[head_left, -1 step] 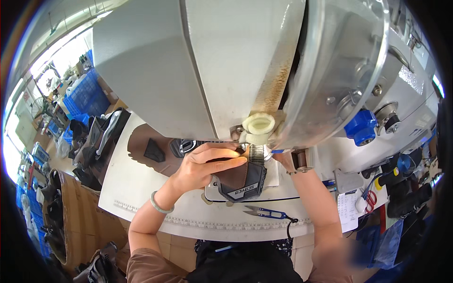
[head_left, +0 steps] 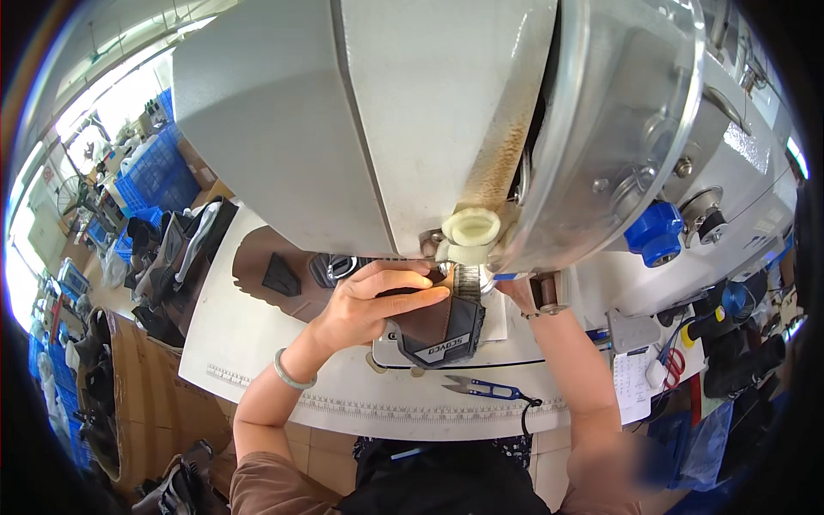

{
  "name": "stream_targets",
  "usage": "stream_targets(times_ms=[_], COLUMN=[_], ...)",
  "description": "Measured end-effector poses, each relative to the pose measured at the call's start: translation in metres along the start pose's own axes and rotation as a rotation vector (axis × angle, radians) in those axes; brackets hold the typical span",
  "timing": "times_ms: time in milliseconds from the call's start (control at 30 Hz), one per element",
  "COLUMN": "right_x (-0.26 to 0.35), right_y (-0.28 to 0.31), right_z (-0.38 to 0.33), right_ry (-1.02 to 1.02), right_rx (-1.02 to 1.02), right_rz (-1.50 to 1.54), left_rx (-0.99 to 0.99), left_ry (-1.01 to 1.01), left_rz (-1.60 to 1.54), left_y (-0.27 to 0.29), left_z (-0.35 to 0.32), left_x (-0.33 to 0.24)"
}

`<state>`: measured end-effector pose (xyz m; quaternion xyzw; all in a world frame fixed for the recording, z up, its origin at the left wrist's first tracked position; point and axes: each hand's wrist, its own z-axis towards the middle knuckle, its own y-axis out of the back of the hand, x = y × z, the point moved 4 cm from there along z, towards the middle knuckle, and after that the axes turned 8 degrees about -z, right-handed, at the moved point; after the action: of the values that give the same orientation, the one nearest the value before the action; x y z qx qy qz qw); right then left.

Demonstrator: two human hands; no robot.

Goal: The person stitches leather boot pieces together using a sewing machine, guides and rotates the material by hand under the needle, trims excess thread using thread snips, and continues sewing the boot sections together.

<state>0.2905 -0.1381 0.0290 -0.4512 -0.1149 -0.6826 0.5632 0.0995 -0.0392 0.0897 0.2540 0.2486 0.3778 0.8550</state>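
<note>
Under the head of a large grey sewing machine (head_left: 446, 103) lies a brown shoe or boot upper (head_left: 425, 319) with a dark grey end panel (head_left: 446, 339) bearing raised lettering. My left hand (head_left: 369, 296) is closed on its left side, fingers extended together and pressing the brown material close below the machine head. A black buckle part (head_left: 330, 268) shows just behind this hand. My right hand (head_left: 515, 292) reaches in at the upper's right side, beside a metal cylinder (head_left: 549, 292); the machine hides its fingers, so its grip cannot be seen.
Blue-handled thread snips (head_left: 485, 387) lie on the white table (head_left: 283, 360) near its ruler strip. A brown piece (head_left: 283, 275) extends left. Shoe parts and a cardboard box (head_left: 163, 386) stand left; paper (head_left: 633, 382) and red scissors (head_left: 675, 365) are right.
A metal part now shows in the dark slot beside the machine's clear guard. Both hands and the upper look almost unmoved.
</note>
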Motion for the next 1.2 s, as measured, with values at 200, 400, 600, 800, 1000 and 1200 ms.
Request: stream_targets(times_ms=[200,400,600,800,1000,1200], right_x=[-0.014,-0.018,-0.033,-0.013,-0.006,-0.017], right_y=[-0.006,0.005,0.015,-0.004,-0.009,0.000], right_z=[0.002,-0.002,-0.001,-0.002,-0.008,-0.005], right_ry=[-0.330,-0.387,-0.500,-0.429,-0.454,-0.390], right_rx=[0.117,0.030,-0.123,-0.029,-0.210,-0.142], right_rz=[0.301,0.273,0.227,0.221,0.244,0.491], left_rx=[0.069,-0.177,-0.627,-0.776,-0.540,-0.598], left_ry=[0.118,0.655,1.074,1.036,0.964,0.987], left_rz=[0.181,-0.289,-1.805,-1.357,-0.948,-0.971], left_y=[0.007,-0.008,-0.080,-0.062,-0.044,-0.044], left_z=[0.006,-0.068,-0.025,-0.013,-0.006,-0.009], left_x=[-0.024,-0.045,-0.040,-0.028,-0.031,-0.034])
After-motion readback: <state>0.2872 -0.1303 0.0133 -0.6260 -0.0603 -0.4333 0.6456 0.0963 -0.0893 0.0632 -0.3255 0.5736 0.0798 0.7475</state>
